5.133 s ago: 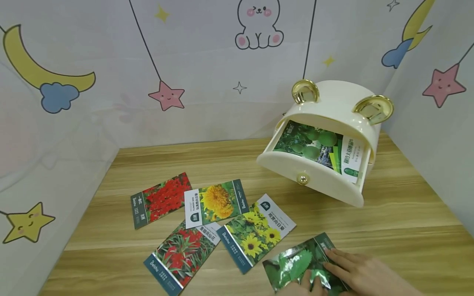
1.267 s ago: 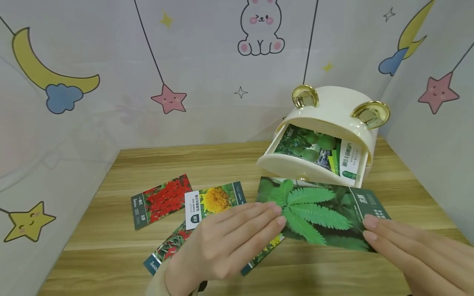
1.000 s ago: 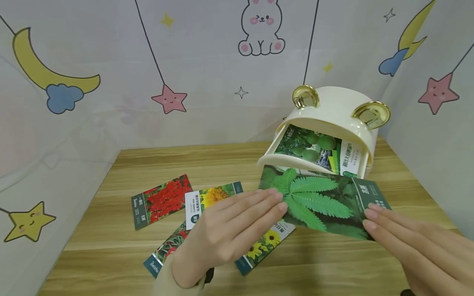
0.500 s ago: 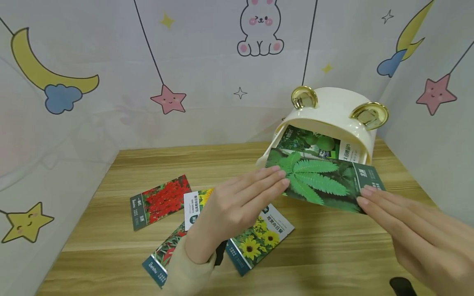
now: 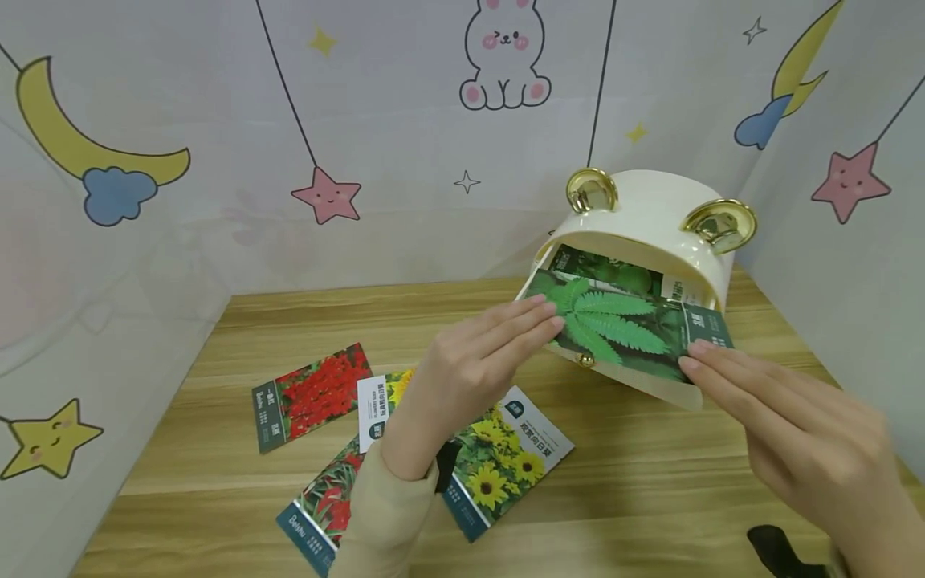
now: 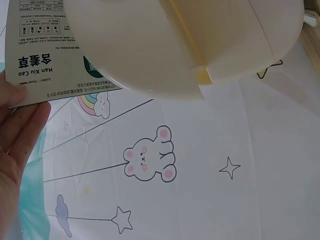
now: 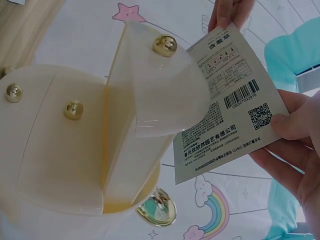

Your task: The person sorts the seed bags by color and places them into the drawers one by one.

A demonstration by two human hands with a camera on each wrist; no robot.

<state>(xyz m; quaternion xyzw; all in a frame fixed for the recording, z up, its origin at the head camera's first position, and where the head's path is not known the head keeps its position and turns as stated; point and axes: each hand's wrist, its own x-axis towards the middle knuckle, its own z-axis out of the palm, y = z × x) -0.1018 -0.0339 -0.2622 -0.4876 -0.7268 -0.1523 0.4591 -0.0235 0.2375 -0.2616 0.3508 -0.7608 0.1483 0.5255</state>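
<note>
A green seed packet [image 5: 614, 321] with a fern-like leaf picture is held between both hands above the pulled-out drawer [image 5: 650, 384] of a cream box [image 5: 665, 201] with gold ears. My left hand [image 5: 470, 373] pinches its left end, fingers on top; the left wrist view shows the thumb beneath. My right hand [image 5: 802, 433] pinches the other end, its thumb [image 7: 295, 125] on the printed back in the right wrist view. Inside the drawer lies another green packet [image 5: 607, 269], partly covered by the held one.
On the wooden table [image 5: 629, 506] to the left lie a red-flower packet [image 5: 325, 389], a second red-flower packet [image 5: 325, 506], a yellow-flower packet [image 5: 372, 409] partly behind the left arm, and a sunflower packet [image 5: 506, 466]. A printed white cloth [image 5: 405, 241] stands behind.
Both hands lifted the leaf packet off the table and carried it up and away to over the drawer. It now covers more of the drawer's inside than half a second ago.
</note>
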